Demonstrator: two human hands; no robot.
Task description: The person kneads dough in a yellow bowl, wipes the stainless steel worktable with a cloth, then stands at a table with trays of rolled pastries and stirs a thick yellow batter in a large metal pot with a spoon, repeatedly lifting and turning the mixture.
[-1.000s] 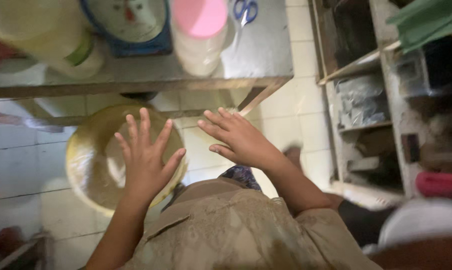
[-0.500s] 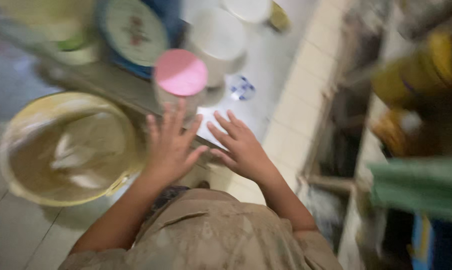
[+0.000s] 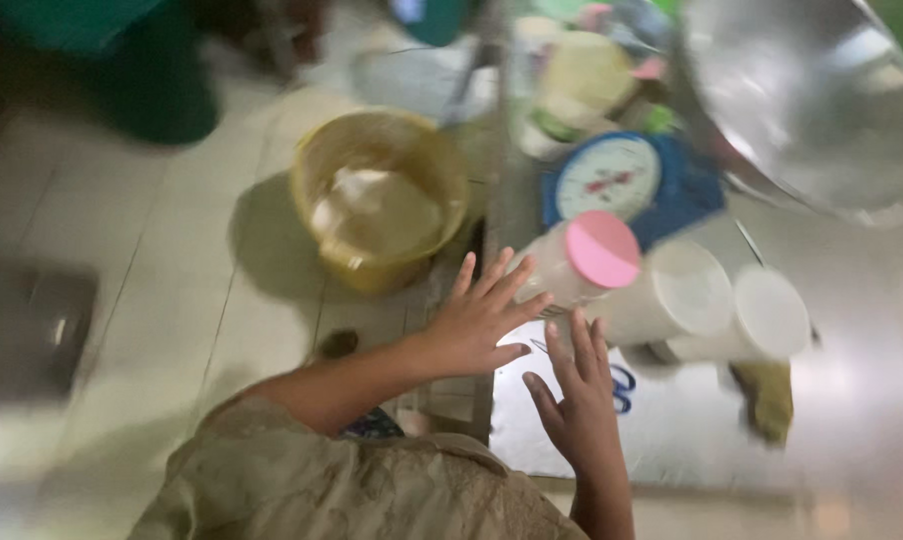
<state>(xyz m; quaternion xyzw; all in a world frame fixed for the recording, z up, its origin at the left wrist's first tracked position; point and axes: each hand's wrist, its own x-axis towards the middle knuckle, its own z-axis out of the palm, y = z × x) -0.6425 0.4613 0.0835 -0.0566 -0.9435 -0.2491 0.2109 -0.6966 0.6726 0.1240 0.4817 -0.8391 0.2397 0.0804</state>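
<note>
My left hand (image 3: 477,318) is spread open at the near edge of a steel table (image 3: 852,400), its fingertips close to a clear jar with a pink lid (image 3: 600,250). Whether it touches the jar I cannot tell. My right hand (image 3: 575,398) hovers open just below it, over the table top and a pair of blue-handled scissors (image 3: 624,388). Neither hand holds anything. The picture is blurred.
Two white-lidded containers (image 3: 692,292) (image 3: 770,312) stand right of the pink-lidded jar. A blue kitchen scale (image 3: 612,180) and a large steel bowl (image 3: 822,100) sit behind. A yellow bucket (image 3: 380,195) of cloudy liquid stands on the tiled floor to the left.
The view has swung round, so the table now lies to the right and the bucket ahead. Both hands stay open and have come close to the pink-lidded jar.
</note>
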